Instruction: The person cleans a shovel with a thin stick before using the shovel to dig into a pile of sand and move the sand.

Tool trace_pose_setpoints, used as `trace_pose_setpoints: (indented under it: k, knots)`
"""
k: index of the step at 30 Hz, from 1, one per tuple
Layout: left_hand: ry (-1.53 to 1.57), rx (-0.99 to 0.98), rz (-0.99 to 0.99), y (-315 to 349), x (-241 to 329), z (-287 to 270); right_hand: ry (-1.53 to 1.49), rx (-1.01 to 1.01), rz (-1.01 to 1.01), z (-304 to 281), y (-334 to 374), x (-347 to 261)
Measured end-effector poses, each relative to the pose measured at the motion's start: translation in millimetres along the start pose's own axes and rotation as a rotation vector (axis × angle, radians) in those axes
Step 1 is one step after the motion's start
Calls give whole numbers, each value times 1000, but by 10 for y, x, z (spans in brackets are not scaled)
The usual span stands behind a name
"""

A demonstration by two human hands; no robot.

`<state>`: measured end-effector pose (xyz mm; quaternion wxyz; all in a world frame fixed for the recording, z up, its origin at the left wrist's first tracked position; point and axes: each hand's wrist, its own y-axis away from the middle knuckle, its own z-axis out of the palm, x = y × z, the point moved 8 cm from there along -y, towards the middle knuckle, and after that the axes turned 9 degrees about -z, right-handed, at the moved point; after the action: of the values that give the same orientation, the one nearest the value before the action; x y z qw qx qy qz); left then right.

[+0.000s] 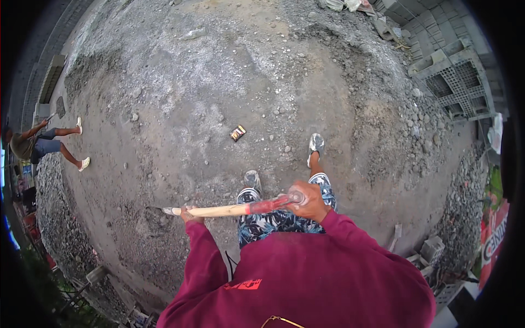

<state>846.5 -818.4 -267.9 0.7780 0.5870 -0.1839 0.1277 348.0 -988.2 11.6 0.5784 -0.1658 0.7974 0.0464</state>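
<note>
A shovel (223, 211) with a pale wooden shaft and a worn red handle lies across in front of my body, nearly level. My right hand (310, 202) is closed around the grip at its red end. Lower on the shaft, close to the metal socket, my left hand (191, 214) is wrapped round the wood. The blade end points left, low over the grey ground, and its outline blends with the dirt, so I cannot tell whether it carries anything.
A small dark packet (238, 133) lies ahead of my feet. Hollow concrete blocks (454, 82) are stacked at the far right. Gravel heaps (57, 213) line both sides. At the left another person (46, 143) holds a shovel. Loose blocks (432, 250) sit at the near right.
</note>
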Motion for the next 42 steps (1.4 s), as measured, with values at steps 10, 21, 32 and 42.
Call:
trace_pose_setpoints:
  k: [10,21,32,42]
  knots:
    - [-30,8,502,1436,2309,-58,-326,-294,-150,1363,-680,-859]
    - [-618,-113,-642,676,-3349,1531,-411,938,924,-909,2841,245]
    - [-1353,-149,-785,1406,-6349,1656,-625,1480,1018,-1561,3646,355]
    - [-1159,-259,-810,1348,-6976,3036,-1000,1672,855,-1875,1736,1943]
